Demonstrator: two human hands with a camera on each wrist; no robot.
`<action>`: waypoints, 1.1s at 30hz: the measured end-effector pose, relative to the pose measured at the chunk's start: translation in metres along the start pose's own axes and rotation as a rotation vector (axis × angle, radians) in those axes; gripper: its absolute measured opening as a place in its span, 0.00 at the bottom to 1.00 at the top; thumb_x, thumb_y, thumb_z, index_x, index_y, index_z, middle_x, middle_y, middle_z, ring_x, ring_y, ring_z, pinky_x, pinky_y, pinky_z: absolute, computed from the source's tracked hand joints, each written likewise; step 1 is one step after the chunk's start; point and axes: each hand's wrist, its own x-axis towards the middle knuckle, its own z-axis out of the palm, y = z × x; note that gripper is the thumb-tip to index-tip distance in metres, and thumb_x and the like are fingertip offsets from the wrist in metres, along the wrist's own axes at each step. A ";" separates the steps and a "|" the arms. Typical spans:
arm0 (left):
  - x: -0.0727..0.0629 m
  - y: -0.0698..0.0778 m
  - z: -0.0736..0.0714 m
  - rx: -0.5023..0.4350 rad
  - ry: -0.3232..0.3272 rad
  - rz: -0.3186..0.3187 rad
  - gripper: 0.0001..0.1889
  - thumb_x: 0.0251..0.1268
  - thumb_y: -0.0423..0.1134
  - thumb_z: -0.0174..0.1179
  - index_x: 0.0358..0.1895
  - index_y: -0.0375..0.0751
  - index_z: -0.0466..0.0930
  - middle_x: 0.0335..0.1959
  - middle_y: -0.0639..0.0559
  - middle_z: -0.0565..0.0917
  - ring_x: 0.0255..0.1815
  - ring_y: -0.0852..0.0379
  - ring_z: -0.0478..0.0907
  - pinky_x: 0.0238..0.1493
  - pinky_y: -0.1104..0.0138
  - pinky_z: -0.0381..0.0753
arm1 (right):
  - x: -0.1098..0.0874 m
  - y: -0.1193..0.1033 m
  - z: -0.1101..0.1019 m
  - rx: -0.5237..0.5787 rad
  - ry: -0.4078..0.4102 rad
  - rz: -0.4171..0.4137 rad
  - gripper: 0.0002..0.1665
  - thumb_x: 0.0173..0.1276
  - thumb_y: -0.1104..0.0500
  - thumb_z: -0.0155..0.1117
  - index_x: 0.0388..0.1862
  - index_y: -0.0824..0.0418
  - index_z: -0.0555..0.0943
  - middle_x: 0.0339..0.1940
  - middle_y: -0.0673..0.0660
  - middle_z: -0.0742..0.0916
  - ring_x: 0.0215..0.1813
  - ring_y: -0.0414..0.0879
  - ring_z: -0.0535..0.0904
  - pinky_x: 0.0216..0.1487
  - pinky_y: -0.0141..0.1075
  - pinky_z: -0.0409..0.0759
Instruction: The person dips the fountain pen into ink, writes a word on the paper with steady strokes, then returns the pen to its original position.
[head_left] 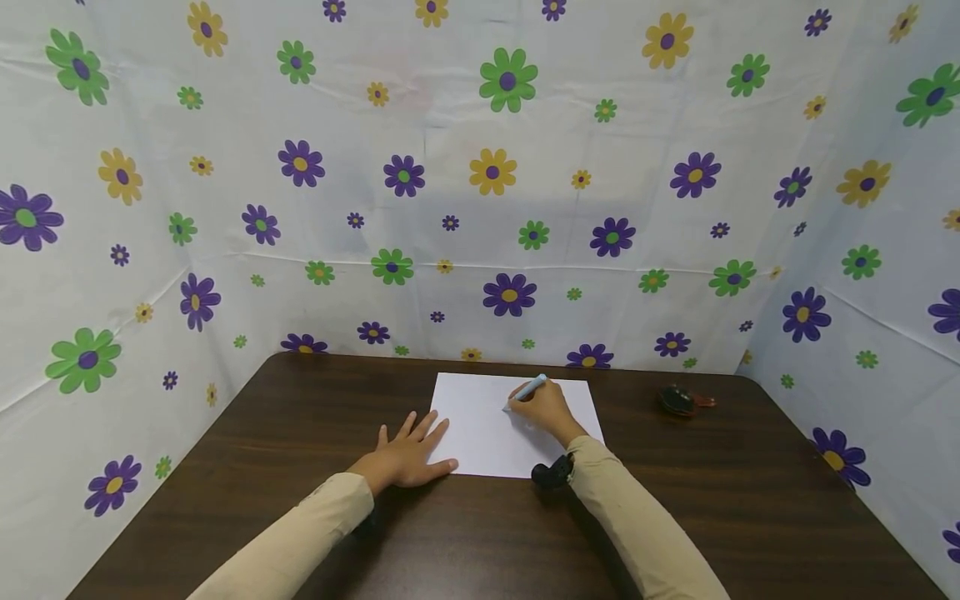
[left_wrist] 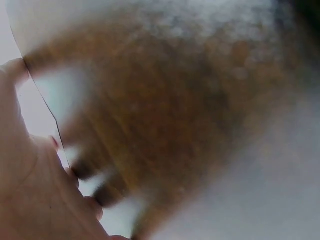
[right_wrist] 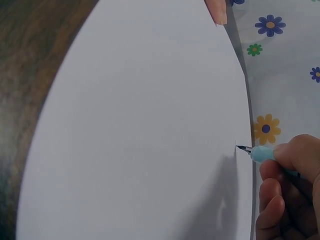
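Note:
A white sheet of paper lies on the dark wooden table. My right hand pinches a light blue pen over the upper middle of the sheet. In the right wrist view the pen shows a slim metal nib like a fountain pen's, its tip at the paper beside a short, fine mark. With fingers spread, my left hand rests across the sheet's left edge, its palm over the table. The left wrist view shows this hand close up, mirrored in the glossy tabletop.
A small dark, rounded object with a reddish-brown end lies to the right of the paper. Dark brown table surrounds the sheet. White cloth with green, purple and yellow flowers hangs behind and at both sides.

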 end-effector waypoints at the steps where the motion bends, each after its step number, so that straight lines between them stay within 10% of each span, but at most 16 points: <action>1: -0.002 0.002 -0.002 0.003 -0.004 -0.002 0.42 0.65 0.70 0.43 0.77 0.54 0.47 0.79 0.50 0.44 0.78 0.39 0.38 0.66 0.31 0.34 | 0.000 0.000 -0.001 0.003 -0.003 0.007 0.03 0.56 0.61 0.70 0.30 0.59 0.88 0.29 0.52 0.89 0.30 0.42 0.80 0.34 0.34 0.76; 33: -0.004 0.003 -0.005 -0.016 0.000 0.006 0.43 0.64 0.71 0.43 0.77 0.52 0.49 0.79 0.48 0.46 0.77 0.38 0.39 0.65 0.30 0.33 | -0.011 0.017 -0.031 -0.027 0.018 0.045 0.05 0.55 0.63 0.70 0.31 0.62 0.88 0.22 0.53 0.87 0.24 0.40 0.79 0.27 0.31 0.73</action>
